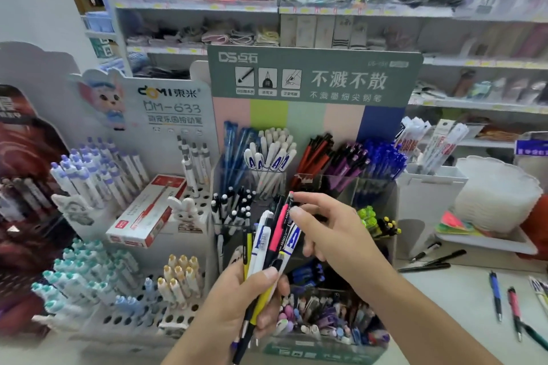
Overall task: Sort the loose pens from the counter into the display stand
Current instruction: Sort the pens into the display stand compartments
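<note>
Holding a bundle of pens [268, 249] upright in front of the display stand [305, 175]: left hand [237, 302], fingers and thumb curled round the lower barrels. Bundle includes a yellow pen, white pens with blue print, a pink pen [281, 224] and black ones, tops fanned out.

Right hand [323, 228]: thumb and forefinger pinch the top of one dark pen in the bundle, beside the pink one; other fingers loosely curled.

Display stand: tiered clear compartments, green header card with white lettering. Far row holds blue, white, red-black, purple and blue pens; middle tier black-and-white pens on the left, green and yellow caps on the right; near bin mixed small items, blurred.

Desk [462, 299], right: loose pens lying flat, a blue pen [495, 295], a red pen [514, 310] and black pens [427, 264] farther back.

Left: second stand [133, 216] with purple, teal and tan pens in holes, and a red-and-white box [145, 212] resting on it.
</note>
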